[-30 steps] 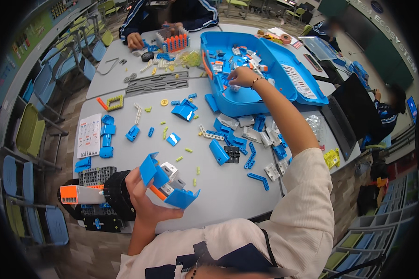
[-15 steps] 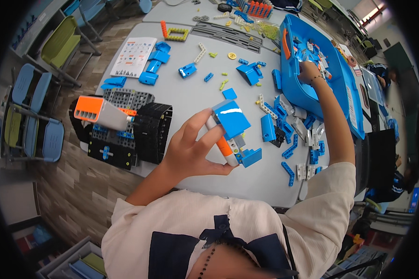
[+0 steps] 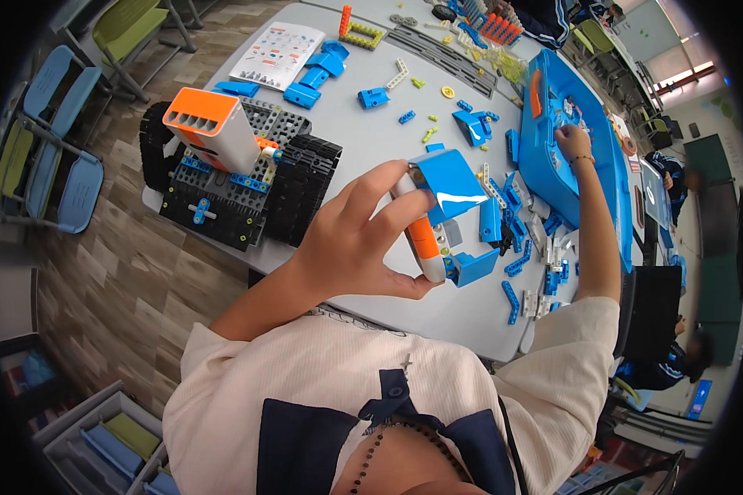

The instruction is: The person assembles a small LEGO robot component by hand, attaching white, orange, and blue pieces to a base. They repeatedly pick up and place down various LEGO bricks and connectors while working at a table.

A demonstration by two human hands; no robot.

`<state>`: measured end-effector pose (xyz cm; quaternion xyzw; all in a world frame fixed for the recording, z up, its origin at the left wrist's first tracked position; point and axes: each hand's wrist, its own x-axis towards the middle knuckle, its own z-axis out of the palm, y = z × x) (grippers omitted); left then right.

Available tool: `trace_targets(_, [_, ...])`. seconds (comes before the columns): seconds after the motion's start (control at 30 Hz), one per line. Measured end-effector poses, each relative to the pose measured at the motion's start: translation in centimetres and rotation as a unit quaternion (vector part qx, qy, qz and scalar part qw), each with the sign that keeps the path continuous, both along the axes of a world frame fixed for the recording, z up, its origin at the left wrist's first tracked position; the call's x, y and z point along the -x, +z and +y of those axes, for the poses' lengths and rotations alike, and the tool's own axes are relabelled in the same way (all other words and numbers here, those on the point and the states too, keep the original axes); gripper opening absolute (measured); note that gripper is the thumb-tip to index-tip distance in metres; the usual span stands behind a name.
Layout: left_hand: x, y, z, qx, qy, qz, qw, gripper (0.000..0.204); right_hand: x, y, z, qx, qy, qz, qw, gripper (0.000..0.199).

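Observation:
My left hand [image 3: 359,223] grips a block assembly [image 3: 425,243] between thumb and fingers, above the table's near side. The assembly has a white and orange body with blue curved panels on its right. My right hand [image 3: 571,143] is inside the blue storage bin [image 3: 545,153], fingers curled down among loose parts; whatever they pinch is too small to make out. Left of my left hand stands a tracked vehicle model [image 3: 235,173] with black treads, a grey pegged frame and a white-and-orange block on top.
Loose blue and white building pieces [image 3: 516,235] lie between my hands. An instruction sheet [image 3: 276,54] and blue panels [image 3: 318,74] are at the far left of the table [image 3: 347,140]. Grey racks [image 3: 442,58] lie at the back. Chairs [image 3: 66,140] stand to the left.
The view has shifted, so table, vehicle and bin appear further right. My left hand still holds the assembly, slightly turned. My right hand stays in the bin, its fingers now more curled.

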<state>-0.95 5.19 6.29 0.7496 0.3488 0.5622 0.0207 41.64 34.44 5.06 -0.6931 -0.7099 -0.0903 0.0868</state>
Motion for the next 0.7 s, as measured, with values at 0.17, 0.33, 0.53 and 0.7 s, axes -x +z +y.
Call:
trace_targets(0.17, [0.4,0.4,-0.6,0.009,-0.011,-0.007,1.0,0.083,7.0,7.0,-7.9,0.056,0.127,0.636,0.759,0.014])
trace_targets(0.33, [0.1,0.7,-0.8,0.014,-0.02,-0.003,1.0,0.084,15.9,9.9,-22.3,0.301,0.195,0.654,0.666,0.01])
trace_targets(0.53, [-0.3,0.6,-0.9,0.003,-0.026,0.01,1.0,0.088,20.2,11.6,-26.4,0.436,0.181,0.615,0.631,0.015])
trace_targets(0.7, [-0.5,0.4,-1.2,-0.005,-0.013,0.025,1.0,0.09,20.9,11.8,-27.1,0.444,0.181,0.569,0.668,0.016])
